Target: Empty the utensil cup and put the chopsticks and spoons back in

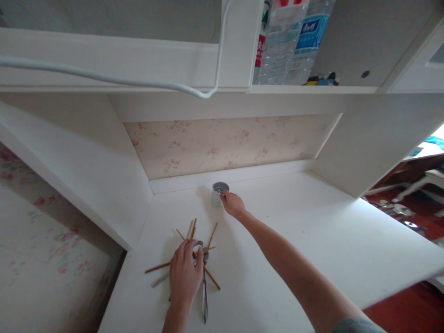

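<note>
Low in the head view, my left hand [185,270] lies over a loose heap of cutlery, its thumb and fingers curled round the bowl end of a metal spoon [204,300]. Several wooden chopsticks [212,279] fan out in different directions from beneath this hand. What lies under the palm is hidden. Farther back, my right hand [233,203] pinches the near right rim of a grey cutlery holder [215,200]. The holder stands upright on the white surface, with small holes showing in its bottom.
The white desktop [277,222] runs back to a flowered wall panel [215,145]. White side panels [83,157] bound it left and right. Overhead, a shelf [315,89] bears plastic bottles [284,46]. A white cable [138,83] hangs across the upper left.
</note>
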A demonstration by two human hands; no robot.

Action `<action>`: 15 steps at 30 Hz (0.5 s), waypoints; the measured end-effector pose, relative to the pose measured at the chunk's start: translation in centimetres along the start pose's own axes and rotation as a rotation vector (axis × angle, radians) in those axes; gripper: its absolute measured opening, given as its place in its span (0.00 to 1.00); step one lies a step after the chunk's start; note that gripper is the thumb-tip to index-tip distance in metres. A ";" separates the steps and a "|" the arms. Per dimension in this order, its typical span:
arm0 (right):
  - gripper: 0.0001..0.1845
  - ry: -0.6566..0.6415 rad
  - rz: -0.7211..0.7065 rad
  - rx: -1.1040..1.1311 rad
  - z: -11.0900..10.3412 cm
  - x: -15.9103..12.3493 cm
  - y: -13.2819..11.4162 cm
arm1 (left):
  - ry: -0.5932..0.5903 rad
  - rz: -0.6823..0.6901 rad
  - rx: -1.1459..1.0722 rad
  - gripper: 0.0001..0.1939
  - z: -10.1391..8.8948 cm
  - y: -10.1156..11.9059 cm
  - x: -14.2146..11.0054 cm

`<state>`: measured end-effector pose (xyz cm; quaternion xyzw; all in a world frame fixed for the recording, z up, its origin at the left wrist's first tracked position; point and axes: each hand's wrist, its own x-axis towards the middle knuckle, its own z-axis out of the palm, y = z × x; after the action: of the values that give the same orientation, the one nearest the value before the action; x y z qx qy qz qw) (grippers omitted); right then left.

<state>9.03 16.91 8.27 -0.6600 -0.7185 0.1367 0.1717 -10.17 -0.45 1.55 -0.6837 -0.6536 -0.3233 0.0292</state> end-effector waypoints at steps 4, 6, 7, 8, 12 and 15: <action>0.15 0.064 -0.079 0.023 -1.6 -1.8 1.1 | 0.088 0.037 -0.088 0.11 -0.5 -0.1 0.1; 0.14 0.083 -0.133 0.051 -2.7 -2.9 1.8 | 0.117 0.050 -0.138 0.10 -0.9 0.6 -0.2; 0.14 0.089 -0.157 0.068 -3.2 -3.6 2.3 | 0.122 0.052 -0.169 0.09 -1.1 1.3 -0.5; 0.14 0.091 -0.177 0.083 -3.7 -4.3 2.7 | 0.113 0.044 -0.205 0.09 -1.3 2.3 -0.9; 0.13 0.130 -0.258 0.225 -4.5 -8.1 5.0 | -0.143 -0.041 -0.402 0.11 -1.2 8.2 -2.8; 0.12 0.171 -0.295 0.353 -4.0 -11.3 6.8 | -0.457 -0.090 -0.575 0.12 -0.1 12.2 -3.9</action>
<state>17.69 6.21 8.25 -0.5168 -0.7550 0.1771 0.3627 1.21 -5.63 4.46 -0.6889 -0.5553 -0.3336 -0.3251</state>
